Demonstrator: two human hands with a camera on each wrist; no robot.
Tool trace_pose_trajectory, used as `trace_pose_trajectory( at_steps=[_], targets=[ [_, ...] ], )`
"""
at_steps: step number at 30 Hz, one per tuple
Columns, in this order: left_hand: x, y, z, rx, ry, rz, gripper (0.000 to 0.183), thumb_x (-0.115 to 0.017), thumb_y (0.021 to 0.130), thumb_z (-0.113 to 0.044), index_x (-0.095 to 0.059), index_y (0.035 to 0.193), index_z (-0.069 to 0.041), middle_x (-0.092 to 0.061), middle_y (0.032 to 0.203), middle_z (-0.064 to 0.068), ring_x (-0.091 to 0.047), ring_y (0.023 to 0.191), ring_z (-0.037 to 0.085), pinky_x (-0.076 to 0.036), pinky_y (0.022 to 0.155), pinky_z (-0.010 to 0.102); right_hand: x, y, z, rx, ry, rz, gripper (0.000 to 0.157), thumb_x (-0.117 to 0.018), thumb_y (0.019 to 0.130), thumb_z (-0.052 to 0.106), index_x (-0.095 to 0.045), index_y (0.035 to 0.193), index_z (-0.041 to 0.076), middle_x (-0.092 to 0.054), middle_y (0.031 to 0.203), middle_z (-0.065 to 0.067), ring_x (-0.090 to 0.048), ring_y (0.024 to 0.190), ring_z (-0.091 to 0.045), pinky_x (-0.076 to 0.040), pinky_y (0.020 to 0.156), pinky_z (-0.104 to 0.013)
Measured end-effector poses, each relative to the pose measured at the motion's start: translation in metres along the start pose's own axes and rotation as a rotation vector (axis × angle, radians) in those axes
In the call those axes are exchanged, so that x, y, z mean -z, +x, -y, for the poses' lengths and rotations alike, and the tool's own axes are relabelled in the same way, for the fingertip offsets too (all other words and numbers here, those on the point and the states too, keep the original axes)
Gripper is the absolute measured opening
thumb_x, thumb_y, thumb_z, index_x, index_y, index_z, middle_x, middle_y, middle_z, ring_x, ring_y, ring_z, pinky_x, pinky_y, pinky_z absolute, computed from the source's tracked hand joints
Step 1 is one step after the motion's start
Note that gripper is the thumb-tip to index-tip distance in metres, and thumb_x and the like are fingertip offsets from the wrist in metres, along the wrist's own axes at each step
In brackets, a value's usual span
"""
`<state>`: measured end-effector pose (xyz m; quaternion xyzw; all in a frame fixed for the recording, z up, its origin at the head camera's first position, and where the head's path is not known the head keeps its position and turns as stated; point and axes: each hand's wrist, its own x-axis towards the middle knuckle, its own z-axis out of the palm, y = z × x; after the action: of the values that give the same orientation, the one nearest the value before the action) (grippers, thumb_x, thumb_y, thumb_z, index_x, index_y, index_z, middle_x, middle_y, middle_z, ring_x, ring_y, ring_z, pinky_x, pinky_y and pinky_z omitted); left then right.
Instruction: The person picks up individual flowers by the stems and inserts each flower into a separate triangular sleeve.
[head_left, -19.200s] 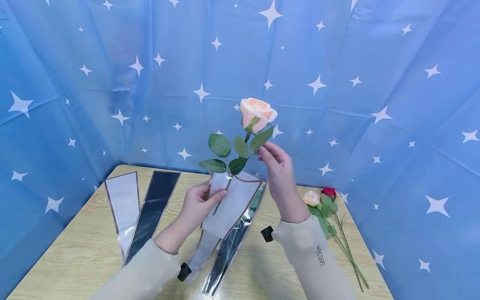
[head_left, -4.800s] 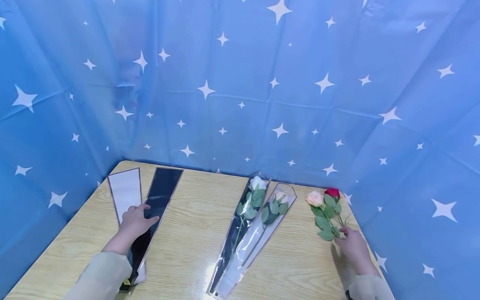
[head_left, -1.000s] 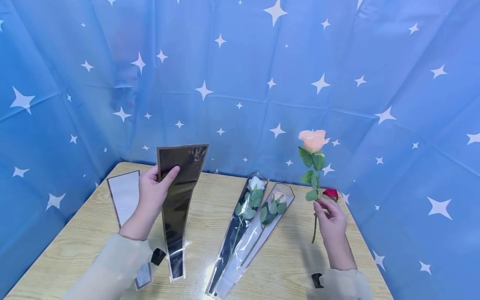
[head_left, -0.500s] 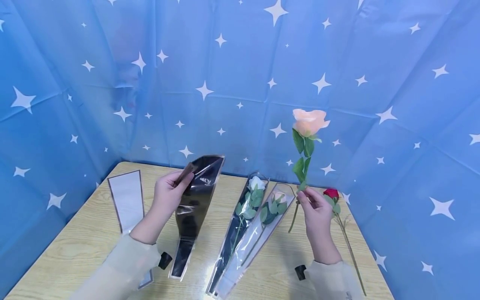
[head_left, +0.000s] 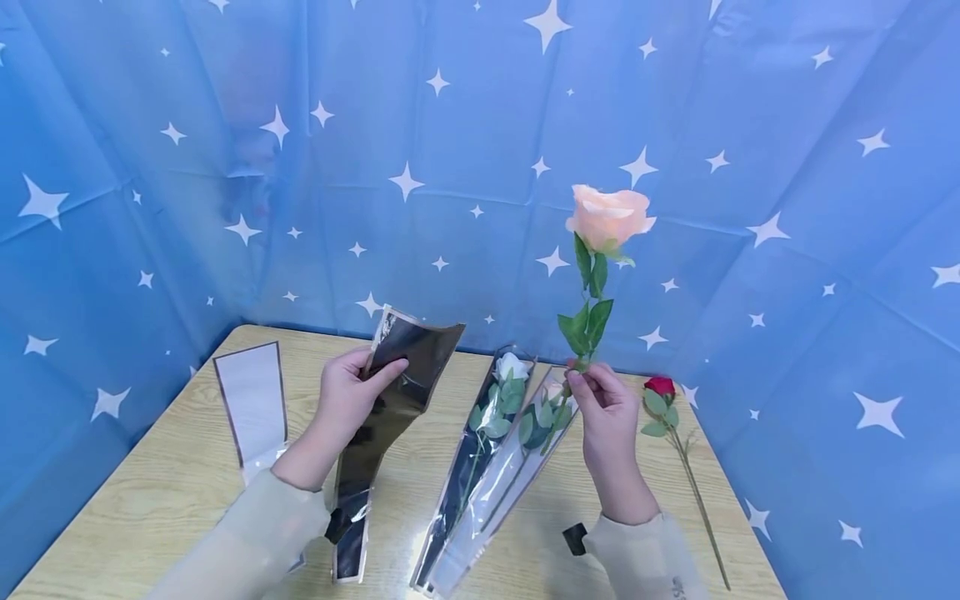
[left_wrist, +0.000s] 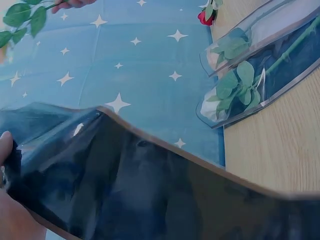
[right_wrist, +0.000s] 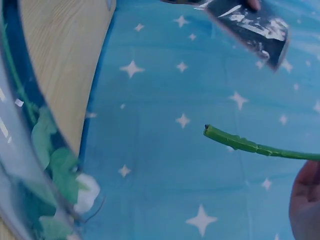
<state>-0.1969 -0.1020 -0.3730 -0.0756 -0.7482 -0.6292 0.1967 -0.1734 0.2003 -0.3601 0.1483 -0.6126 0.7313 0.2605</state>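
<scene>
My left hand [head_left: 352,400] grips a black flower sleeve [head_left: 405,375] with a brown border near its wide top, thumb across the front. The same sleeve [left_wrist: 150,185] fills the lower part of the left wrist view. In my right hand [head_left: 609,425], thumb and fingers pinch the stem of a peach rose [head_left: 611,218], held upright with its bloom high against the curtain. The cut end of its green stem [right_wrist: 240,143] shows in the right wrist view. Some distance separates the rose from the sleeve.
Two filled sleeves lie mid-table: a black one with a white rose [head_left: 512,368], and a white one [head_left: 480,508] holding a pale rose. At right lies a red rose [head_left: 660,387]. A white sleeve [head_left: 255,396] rests at left. A starry blue curtain [head_left: 480,125] stands behind the table [head_left: 150,467].
Over the last second the left hand has carried the black sleeve rightward and bent its top. The right hand has brought the peach rose up and to the left, away from the red rose.
</scene>
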Motion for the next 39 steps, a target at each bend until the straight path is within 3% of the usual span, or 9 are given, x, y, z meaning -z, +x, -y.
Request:
trace_pose_trajectory(
  at_steps=[3, 5, 9, 14, 17, 19, 24, 31, 39],
  targets=[
    [-0.002, -0.001, 0.001, 0.007, 0.014, 0.004, 0.027, -0.077, 0.079, -0.019, -0.062, 0.067, 0.0, -0.039, 0.051, -0.003, -0.035, 0.049, 0.008, -0.029, 0.043, 0.023, -0.01, -0.001, 0.005, -0.004, 0.029, 0.01, 0.013, -0.057, 0.09, -0.005, -0.068, 0.097, -0.005, -0.067, 0.098, -0.001, -0.062, 0.084, -0.01, -0.05, 0.075, -0.019],
    [-0.004, 0.0, 0.008, 0.005, 0.005, 0.009, 0.029, -0.078, 0.078, -0.021, -0.06, 0.065, -0.002, -0.037, 0.051, -0.003, -0.034, 0.048, 0.009, -0.028, 0.042, 0.023, -0.016, 0.0, 0.008, -0.01, 0.057, 0.015, 0.017, -0.055, 0.091, -0.005, -0.07, 0.094, 0.004, -0.068, 0.102, -0.001, -0.064, 0.091, -0.011, -0.051, 0.078, -0.02],
    [-0.008, -0.001, 0.011, -0.016, 0.002, 0.015, 0.037, -0.078, 0.079, -0.019, -0.051, 0.058, -0.003, -0.034, 0.052, -0.002, -0.032, 0.05, 0.009, -0.026, 0.045, 0.022, -0.026, 0.003, 0.012, -0.001, 0.093, 0.017, 0.021, -0.055, 0.092, -0.004, -0.069, 0.089, 0.01, -0.069, 0.101, -0.002, -0.063, 0.097, -0.012, -0.051, 0.079, -0.021],
    [-0.011, -0.007, -0.003, -0.047, 0.005, 0.044, 0.023, -0.074, 0.081, -0.01, -0.061, 0.065, 0.0, -0.034, 0.053, -0.002, -0.032, 0.051, 0.008, -0.027, 0.046, 0.022, -0.036, 0.006, 0.015, 0.004, 0.084, 0.023, 0.022, -0.055, 0.092, -0.003, -0.07, 0.088, 0.012, -0.068, 0.102, -0.001, -0.062, 0.097, -0.013, -0.051, 0.081, -0.022],
    [-0.011, -0.011, -0.017, -0.068, 0.011, 0.05, 0.011, -0.073, 0.082, -0.007, -0.069, 0.076, 0.001, -0.037, 0.054, 0.0, -0.034, 0.052, 0.006, -0.029, 0.047, 0.022, -0.04, 0.007, 0.016, 0.002, 0.078, 0.025, 0.022, -0.056, 0.092, -0.004, -0.071, 0.091, 0.012, -0.069, 0.102, -0.001, -0.063, 0.093, -0.012, -0.051, 0.082, -0.022],
    [-0.012, -0.012, -0.022, -0.093, 0.01, 0.05, 0.008, -0.072, 0.082, -0.005, -0.071, 0.079, 0.003, -0.049, 0.056, 0.005, -0.04, 0.054, 0.004, -0.034, 0.049, 0.021, -0.042, 0.009, 0.018, 0.001, 0.075, 0.022, 0.022, -0.056, 0.092, -0.003, -0.071, 0.093, 0.013, -0.069, 0.102, -0.001, -0.064, 0.091, -0.012, -0.051, 0.083, -0.023],
    [-0.013, -0.014, -0.025, -0.16, 0.021, 0.067, 0.008, -0.072, 0.081, -0.002, -0.073, 0.087, 0.003, -0.071, 0.081, 0.017, -0.056, 0.068, 0.002, -0.046, 0.061, 0.02, -0.049, 0.013, 0.025, 0.011, 0.085, 0.018, 0.015, -0.057, 0.093, 0.002, -0.07, 0.093, 0.011, -0.066, 0.104, -0.002, -0.062, 0.093, -0.016, -0.05, 0.085, -0.026],
    [-0.021, -0.011, -0.003, -0.236, 0.036, 0.086, 0.006, -0.074, 0.078, -0.001, -0.075, 0.084, 0.001, -0.072, 0.087, 0.013, -0.063, 0.08, 0.007, -0.05, 0.068, 0.021, -0.06, 0.021, 0.037, 0.056, 0.13, 0.02, 0.018, -0.057, 0.094, 0.007, -0.064, 0.109, 0.001, -0.063, 0.094, -0.004, -0.059, 0.09, -0.02, -0.05, 0.085, -0.029],
    [-0.025, -0.01, 0.013, -0.338, 0.064, 0.11, 0.005, -0.074, 0.08, -0.007, -0.076, 0.084, -0.007, -0.072, 0.083, 0.002, -0.065, 0.079, 0.01, -0.051, 0.069, 0.023, -0.075, 0.03, 0.05, 0.064, 0.259, -0.074, 0.018, -0.059, 0.093, 0.01, -0.063, 0.107, -0.001, -0.061, 0.094, -0.005, -0.058, 0.088, -0.019, -0.05, 0.084, -0.03]
  ],
)
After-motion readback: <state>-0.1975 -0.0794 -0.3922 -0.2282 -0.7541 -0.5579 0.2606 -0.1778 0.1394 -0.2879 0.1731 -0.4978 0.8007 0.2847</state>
